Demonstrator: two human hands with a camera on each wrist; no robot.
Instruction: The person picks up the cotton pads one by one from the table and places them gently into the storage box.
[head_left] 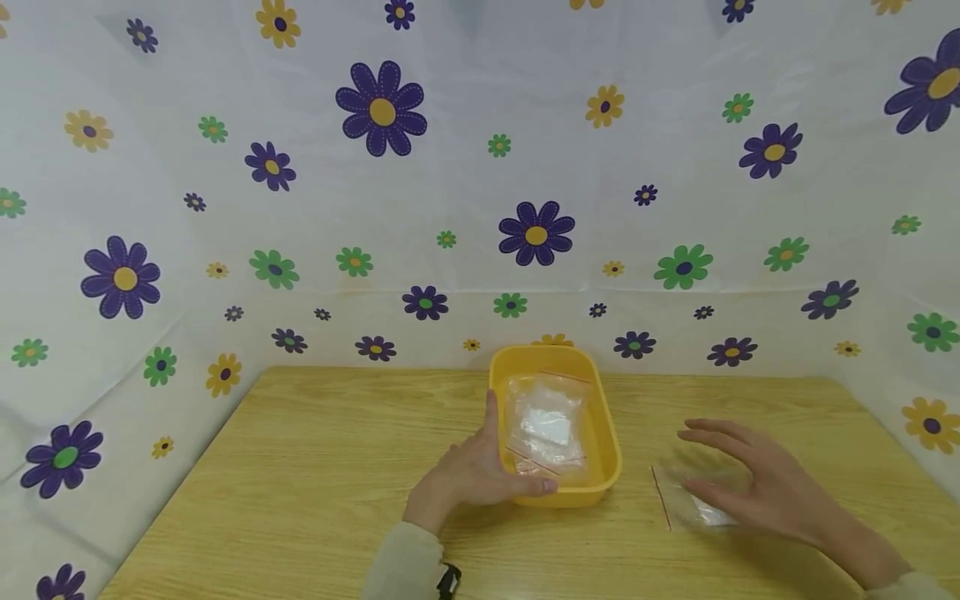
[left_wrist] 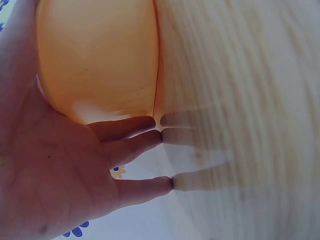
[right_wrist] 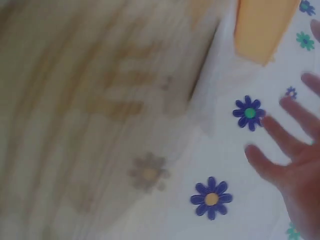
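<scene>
A yellow plastic bin (head_left: 611, 454) stands on the table with several clear zip bags (head_left: 547, 421) inside, edged with thin red strips. My left hand (head_left: 472, 475) rests against its near left corner, thumb along the front rim and fingers along the left side. In the left wrist view the fingers (left_wrist: 135, 145) are straight and spread, tips down at the table. To the right of the bin, my right hand (head_left: 772, 492) is over another clear zip bag (head_left: 675, 500) with white contents, partly hidden by the hand. The right wrist view shows spread fingers (right_wrist: 287, 137) holding nothing.
The wood-grain table (head_left: 322, 467) reaches back to a white flower-print cloth (head_left: 450, 192) that hangs behind and at both sides. The bin's far end stands close to the cloth. A dark band (head_left: 448, 581) is on the left wrist.
</scene>
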